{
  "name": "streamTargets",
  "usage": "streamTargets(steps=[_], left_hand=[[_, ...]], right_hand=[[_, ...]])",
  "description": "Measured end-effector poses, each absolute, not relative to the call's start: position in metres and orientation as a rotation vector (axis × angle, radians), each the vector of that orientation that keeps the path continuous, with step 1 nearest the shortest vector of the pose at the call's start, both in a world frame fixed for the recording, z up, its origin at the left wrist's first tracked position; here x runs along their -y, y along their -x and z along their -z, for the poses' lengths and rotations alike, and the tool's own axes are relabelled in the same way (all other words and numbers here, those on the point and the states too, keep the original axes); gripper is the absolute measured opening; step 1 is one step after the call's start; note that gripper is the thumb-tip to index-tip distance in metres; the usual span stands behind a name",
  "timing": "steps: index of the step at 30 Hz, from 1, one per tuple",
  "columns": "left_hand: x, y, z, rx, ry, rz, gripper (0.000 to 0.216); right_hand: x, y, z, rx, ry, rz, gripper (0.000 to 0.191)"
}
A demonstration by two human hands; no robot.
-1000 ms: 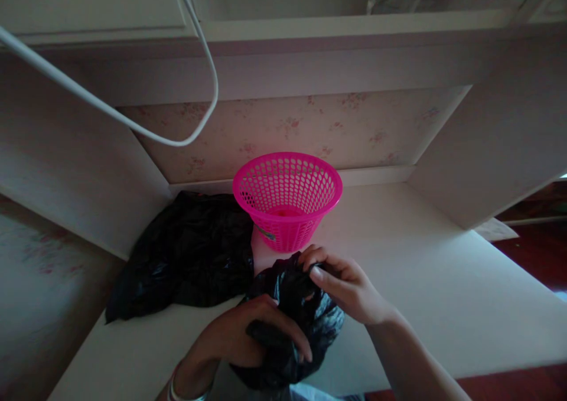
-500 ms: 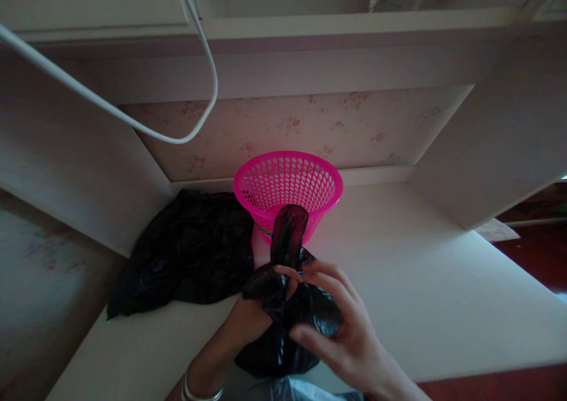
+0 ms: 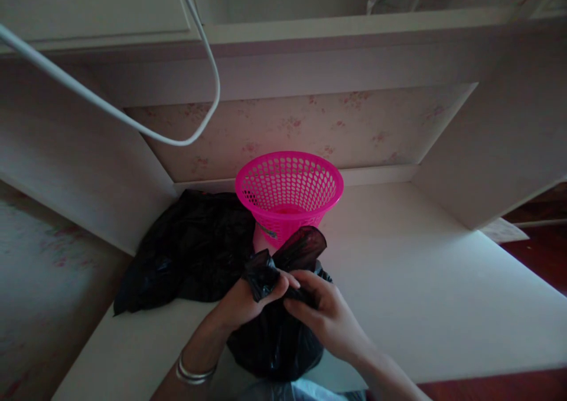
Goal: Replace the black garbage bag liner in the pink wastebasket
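Observation:
A full black plastic bag stands on the white surface in front of me, its top gathered between my hands. My left hand, with silver bangles at the wrist, is closed on the gathered neck and one handle loop. My right hand pinches the plastic on the other side, where a second loop sticks up. Just beyond the bag stands a pink perforated basket, its inside bare where it shows. The exact twist of the plastic between my fingers is hidden.
Another black plastic bag lies crumpled to the left of the basket. A white cable hangs across the upper left. White panels flank the white surface, with a floral-papered wall behind.
My right hand has closed from spread fingers to a pinch on the plastic. The upright loop has tipped to the right, and my left hand has drawn the other loop leftward.

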State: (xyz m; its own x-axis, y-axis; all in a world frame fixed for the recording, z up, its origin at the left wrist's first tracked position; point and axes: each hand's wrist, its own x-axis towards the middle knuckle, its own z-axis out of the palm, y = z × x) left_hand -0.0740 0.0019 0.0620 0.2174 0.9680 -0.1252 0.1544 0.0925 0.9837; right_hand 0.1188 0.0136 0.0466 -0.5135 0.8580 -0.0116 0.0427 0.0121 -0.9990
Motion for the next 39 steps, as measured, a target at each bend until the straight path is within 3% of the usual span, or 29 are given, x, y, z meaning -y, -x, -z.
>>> streamTargets(steps=[2,9,14,21,28,31,35,39], left_hand=[[-0.004,0.072,-0.061,-1.196,-1.225,-0.931,0.049],[-0.006,0.063,-0.062,-1.151,-0.886,-1.041,0.054],[-0.005,0.060,-0.059,-1.156,-0.836,-1.013,0.062],[0.006,0.062,-0.048,-0.962,-0.907,-1.031,0.057],[0.017,0.064,-0.048,-0.708,-1.113,-0.990,0.049],[0.018,0.060,-0.050,-0.624,-1.211,-0.845,0.048],[0.018,0.060,-0.053,-0.566,-1.263,-0.702,0.046],[0.019,0.065,-0.053,-0.700,-1.266,-0.726,0.037]], right_hand=[[-0.018,-0.119,-0.048,1.456,0.884,-1.747,0.028],[-0.017,-0.121,-0.044,1.068,0.766,-2.069,0.048],[-0.020,-0.120,-0.049,1.233,0.739,-2.062,0.052],[-0.022,-0.121,-0.051,1.520,0.906,-1.798,0.035],[-0.028,-0.151,-0.033,1.176,1.004,-2.095,0.066],[-0.032,-0.143,-0.034,0.978,0.897,-2.212,0.071],[-0.037,-0.120,-0.048,0.938,0.808,-2.180,0.057],[-0.047,-0.113,-0.062,1.065,0.906,-1.862,0.041]])
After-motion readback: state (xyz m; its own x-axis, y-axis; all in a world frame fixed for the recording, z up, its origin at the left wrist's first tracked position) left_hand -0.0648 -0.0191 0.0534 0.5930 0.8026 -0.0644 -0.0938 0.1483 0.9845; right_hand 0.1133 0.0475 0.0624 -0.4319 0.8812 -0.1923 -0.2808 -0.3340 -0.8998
